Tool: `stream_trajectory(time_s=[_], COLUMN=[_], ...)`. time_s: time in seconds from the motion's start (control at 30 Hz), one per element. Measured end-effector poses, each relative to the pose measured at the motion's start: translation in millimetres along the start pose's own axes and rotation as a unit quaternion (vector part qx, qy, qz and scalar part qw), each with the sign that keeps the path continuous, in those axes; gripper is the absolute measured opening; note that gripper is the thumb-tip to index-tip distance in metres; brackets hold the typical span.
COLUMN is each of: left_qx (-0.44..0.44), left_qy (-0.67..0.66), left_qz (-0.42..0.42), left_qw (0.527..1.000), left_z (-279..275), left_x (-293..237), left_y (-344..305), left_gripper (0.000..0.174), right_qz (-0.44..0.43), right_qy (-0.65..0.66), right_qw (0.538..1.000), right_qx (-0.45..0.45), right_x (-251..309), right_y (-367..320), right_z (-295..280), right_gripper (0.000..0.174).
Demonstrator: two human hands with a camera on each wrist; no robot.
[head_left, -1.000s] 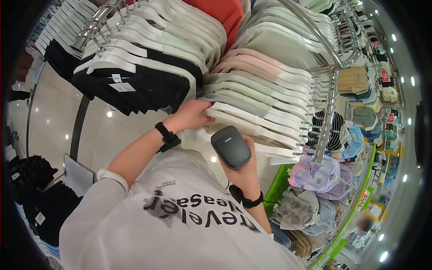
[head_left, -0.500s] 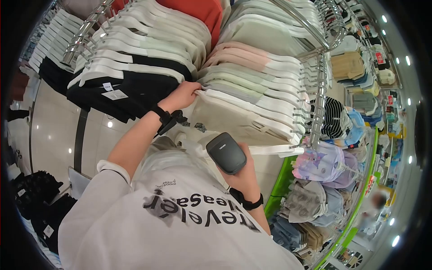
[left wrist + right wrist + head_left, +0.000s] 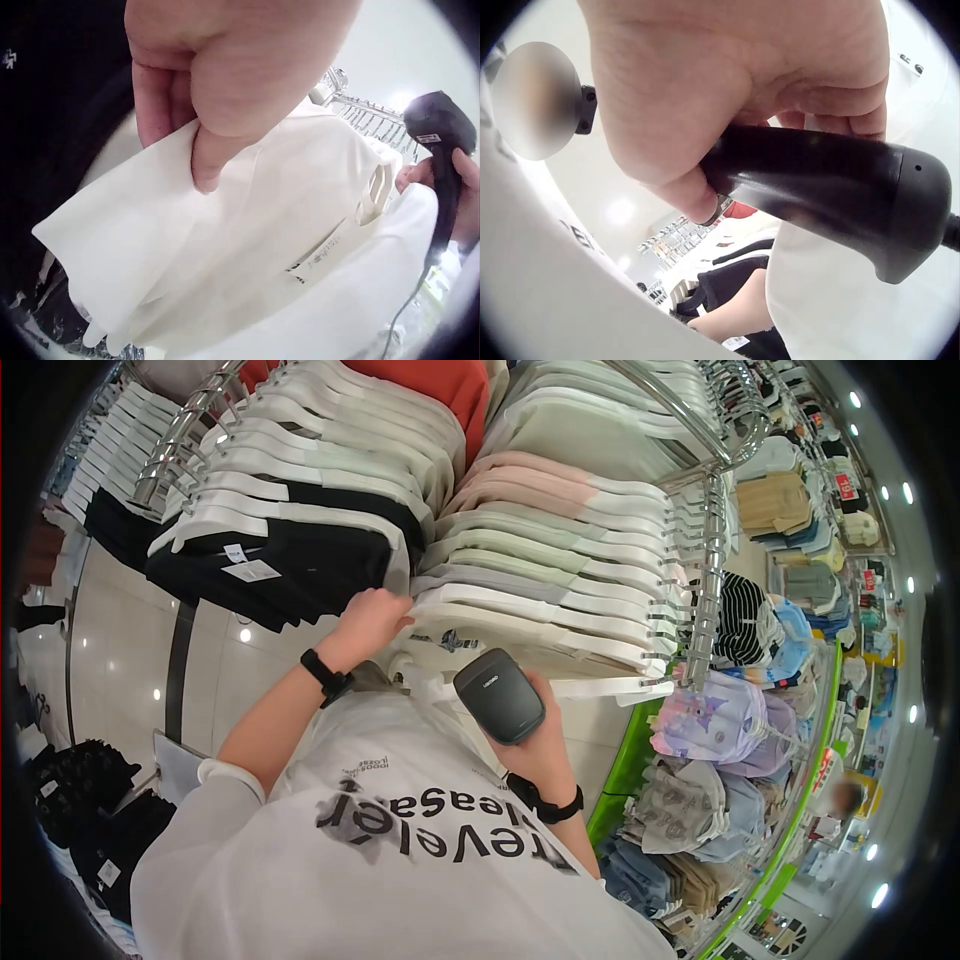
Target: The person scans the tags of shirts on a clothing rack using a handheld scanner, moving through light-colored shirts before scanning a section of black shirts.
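Observation:
In the head view my left hand (image 3: 370,625) is at the shoulder end of the front garments on the rack. The left wrist view shows its thumb over the near face of a cream shirt (image 3: 247,232) and its fingers behind, pinching the cloth by its edge. A white label (image 3: 322,251) with dark print shows on the shirt. My right hand (image 3: 545,740) grips the handle of a black corded barcode scanner (image 3: 500,697), whose rounded head faces up in the head view. The scanner's handle (image 3: 810,180) lies across the palm in the right wrist view.
White hangers with pastel shirts (image 3: 560,550) hang from a chrome rail (image 3: 707,580) on the right. Black tops (image 3: 290,575) hang close to the left hand. Folded and hung clothes stand by a green-edged shelf (image 3: 620,770). A tiled floor (image 3: 120,640) shows at left.
My left hand first went up along the garment edge, then came down and toward me with a cream shirt's edge. The scanner stays in my right hand, nearly in place.

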State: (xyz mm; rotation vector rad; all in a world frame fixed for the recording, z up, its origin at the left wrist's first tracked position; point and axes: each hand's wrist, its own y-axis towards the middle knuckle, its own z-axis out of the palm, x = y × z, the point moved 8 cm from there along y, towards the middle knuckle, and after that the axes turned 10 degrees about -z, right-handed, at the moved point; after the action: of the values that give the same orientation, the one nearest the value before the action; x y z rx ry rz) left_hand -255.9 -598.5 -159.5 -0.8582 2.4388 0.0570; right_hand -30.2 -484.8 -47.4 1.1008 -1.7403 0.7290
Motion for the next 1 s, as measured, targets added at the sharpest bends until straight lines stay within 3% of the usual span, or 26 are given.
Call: stream_trajectory(time_s=[0.1, 0.3, 0.37, 0.5, 0.6, 0.67, 0.73, 0.8, 0.87, 0.93, 1.0], left_qx=[-0.01, 0.095, 0.106, 0.12, 0.101, 0.088, 0.095, 0.115, 0.137, 0.111, 0.076], left_qy=[0.0, 0.105, 0.094, 0.042, 0.015, -0.01, 0.015, 0.02, 0.024, -0.085, -0.105], left_qz=[0.007, 0.03, 0.04, 0.142, 0.18, 0.19, 0.206, 0.189, 0.176, 0.118, 0.106], left_qw=[1.0, 0.99, 0.989, 0.982, 0.978, 0.978, 0.974, 0.975, 0.975, 0.983, 0.986], left_z=[3.9, 19.7, 35.4, 48.9, 40.7, 35.8, 38.1, 40.4, 41.4, 23.3, 8.8], left_x=[-2.4, -27.1, -27.6, -46.3, -60.4, -63.6, -63.1, -58.6, -54.9, -48.4, -45.0], left_y=[-19.3, -41.5, -40.8, -43.2, -42.6, -44.0, -46.0, -48.2, -48.8, -41.6, -33.1], left_gripper=[0.021, 0.024, 0.015, 0.007, 0.012, 0.016, 0.02, 0.022, 0.024, 0.037, 0.043], right_qz=[-0.019, -0.102, -0.116, -0.145, -0.137, -0.215, -0.188, -0.159, -0.071, -0.112, -0.151], right_qy=[-0.008, -0.057, -0.03, -0.019, -0.067, -0.22, -0.193, -0.166, -0.087, -0.119, -0.151], right_qw=[1.0, 0.993, 0.993, 0.988, 0.988, 0.951, 0.962, 0.973, 0.993, 0.986, 0.977], right_qx=[0.004, 0.003, -0.016, -0.042, -0.004, -0.031, -0.034, -0.036, -0.032, -0.026, -0.016], right_x=[-0.6, 8.4, 7.4, 15.6, 15.0, 27.5, 22.9, 18.9, 5.5, 8.2, 14.4], right_y=[2.9, 8.1, 7.8, 9.0, 12.6, 14.6, 17.5, 19.5, 20.7, 22.7, 23.5], right_z=[0.0, 0.4, 0.5, 2.7, 9.7, 10.7, 10.6, 11.3, 9.5, 8.8, 10.4], right_gripper=[0.058, 0.064, 0.067, 0.071, 0.082, 0.081, 0.076, 0.071, 0.061, 0.064, 0.067])
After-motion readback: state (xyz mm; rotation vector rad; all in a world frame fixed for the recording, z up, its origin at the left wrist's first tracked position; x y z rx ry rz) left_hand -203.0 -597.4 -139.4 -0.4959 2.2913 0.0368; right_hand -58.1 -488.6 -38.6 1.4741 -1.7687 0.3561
